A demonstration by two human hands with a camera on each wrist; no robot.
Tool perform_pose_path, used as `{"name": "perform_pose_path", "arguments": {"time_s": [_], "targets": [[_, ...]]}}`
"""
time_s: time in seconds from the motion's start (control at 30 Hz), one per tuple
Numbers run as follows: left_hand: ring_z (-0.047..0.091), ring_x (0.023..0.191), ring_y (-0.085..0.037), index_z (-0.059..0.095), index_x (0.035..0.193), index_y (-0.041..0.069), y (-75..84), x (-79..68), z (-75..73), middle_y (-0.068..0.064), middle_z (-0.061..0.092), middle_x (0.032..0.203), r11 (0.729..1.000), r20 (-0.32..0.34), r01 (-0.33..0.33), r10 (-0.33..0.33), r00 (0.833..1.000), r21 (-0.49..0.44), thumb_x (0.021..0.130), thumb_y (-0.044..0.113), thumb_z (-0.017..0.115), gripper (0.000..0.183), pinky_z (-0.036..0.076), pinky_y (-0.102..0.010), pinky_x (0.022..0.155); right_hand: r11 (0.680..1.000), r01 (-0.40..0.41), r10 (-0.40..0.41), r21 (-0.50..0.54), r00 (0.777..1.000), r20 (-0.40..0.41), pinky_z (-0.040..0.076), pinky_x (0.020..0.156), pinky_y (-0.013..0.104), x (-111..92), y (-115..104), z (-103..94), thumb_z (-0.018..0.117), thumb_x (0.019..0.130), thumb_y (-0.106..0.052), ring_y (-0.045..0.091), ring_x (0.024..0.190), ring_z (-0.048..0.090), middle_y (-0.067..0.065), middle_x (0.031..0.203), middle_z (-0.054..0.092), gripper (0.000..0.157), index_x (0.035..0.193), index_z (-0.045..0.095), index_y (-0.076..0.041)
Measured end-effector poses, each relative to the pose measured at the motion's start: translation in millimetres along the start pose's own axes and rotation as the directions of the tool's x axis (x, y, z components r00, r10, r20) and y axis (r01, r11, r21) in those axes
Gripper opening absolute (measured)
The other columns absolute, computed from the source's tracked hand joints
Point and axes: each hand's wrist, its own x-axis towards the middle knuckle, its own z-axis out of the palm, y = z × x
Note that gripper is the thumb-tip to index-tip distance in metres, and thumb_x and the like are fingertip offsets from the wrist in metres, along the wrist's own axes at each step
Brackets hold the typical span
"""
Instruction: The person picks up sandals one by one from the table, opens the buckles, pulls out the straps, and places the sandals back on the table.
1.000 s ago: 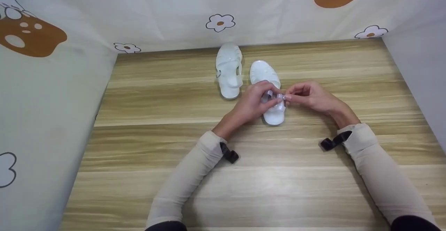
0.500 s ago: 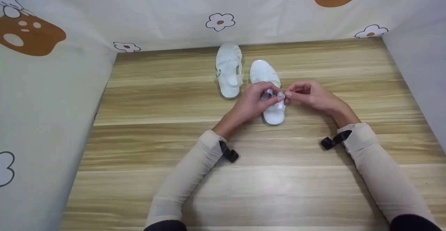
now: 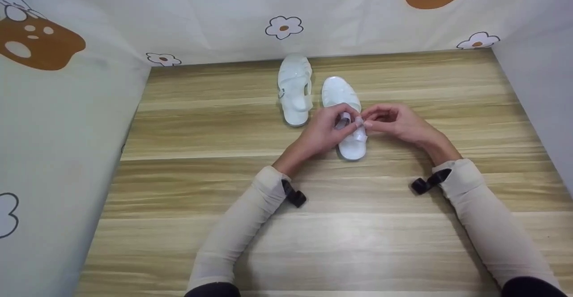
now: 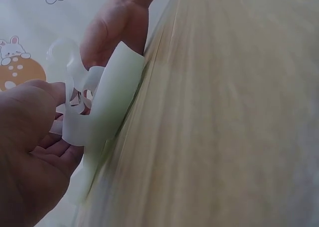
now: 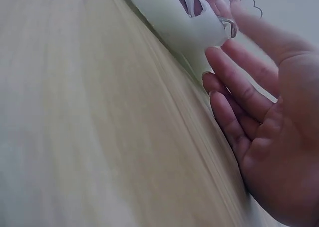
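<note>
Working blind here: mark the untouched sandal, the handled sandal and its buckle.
Untouched sandal (image 3: 293,92): head view, on the insole.
Handled sandal (image 3: 340,94): head view, on the toe upper.
Buckle (image 5: 234,29): right wrist view, on its frame.

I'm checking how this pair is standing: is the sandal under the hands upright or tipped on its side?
Upright: in the head view the sandal sits sole down on the wood-grain surface, its insole facing up.
</note>
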Motion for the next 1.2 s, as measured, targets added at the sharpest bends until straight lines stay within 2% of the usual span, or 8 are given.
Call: {"name": "perform_pose_path", "arguments": {"time_s": [0.27,0.5,0.73,1.0,1.2], "targets": [[0.058,0.087,-0.007,0.075,0.109,0.011,-1.1,-0.4,-0.4,0.003,0.077,0.102,0.999,0.010,0.003,-0.002,1.000,-0.036,0.102,0.022,0.077,0.013,0.045,-0.020,0.078,0.999,0.002,-0.001,0.043,1.000,-0.016,0.056,0.084,0.022,0.0,-0.7,1.3,0.079,0.100,-0.016,0.012,0.098,0.073,-0.001,0.103,0.079,0.027,0.122,0.076,0.000],[0.058,0.085,-0.003,0.077,0.106,0.011,-3.1,-0.8,-0.8,0.004,0.076,0.099,0.997,-0.007,0.012,-0.012,1.000,-0.074,0.098,0.020,0.078,0.011,0.047,-0.020,0.078,0.998,0.030,-0.029,0.047,0.999,-0.025,0.057,0.085,0.023,1.1,2.0,1.8,0.081,0.099,-0.013,0.014,0.098,0.073,0.002,0.104,0.081,0.026,0.121,0.078,0.001],[0.064,0.091,-0.001,0.078,0.104,0.011,-5.0,-0.1,-2.5,0.003,0.078,0.099,0.986,-0.009,0.022,-0.023,1.000,-0.164,0.098,0.018,0.079,0.010,0.052,-0.020,0.084,0.999,0.034,-0.033,0.029,0.999,-0.034,0.057,0.086,0.023,0.6,0.0,2.2,0.081,0.099,-0.014,0.014,0.099,0.073,0.001,0.105,0.081,0.026,0.121,0.078,0.000],[0.067,0.095,-0.003,0.078,0.107,0.010,-5.2,0.3,-2.3,0.001,0.079,0.101,0.992,0.012,0.004,-0.003,1.000,-0.127,0.098,0.020,0.080,0.013,0.053,-0.020,0.087,0.999,0.039,-0.039,0.018,0.999,-0.015,0.057,0.087,0.024,0.9,-0.7,3.3,0.082,0.098,-0.012,0.015,0.099,0.071,0.000,0.104,0.078,0.026,0.120,0.076,0.000],[0.071,0.097,-0.003,0.076,0.109,0.006,-5.2,1.3,-1.5,-0.006,0.082,0.103,0.986,0.057,0.043,-0.035,0.998,-0.161,0.096,0.012,0.078,0.015,0.056,-0.018,0.089,0.998,0.061,-0.062,0.020,0.998,0.015,0.056,0.088,0.025,1.3,0.1,2.1,0.081,0.098,-0.009,0.015,0.101,0.071,0.001,0.106,0.077,0.026,0.120,0.074,0.002]]}}
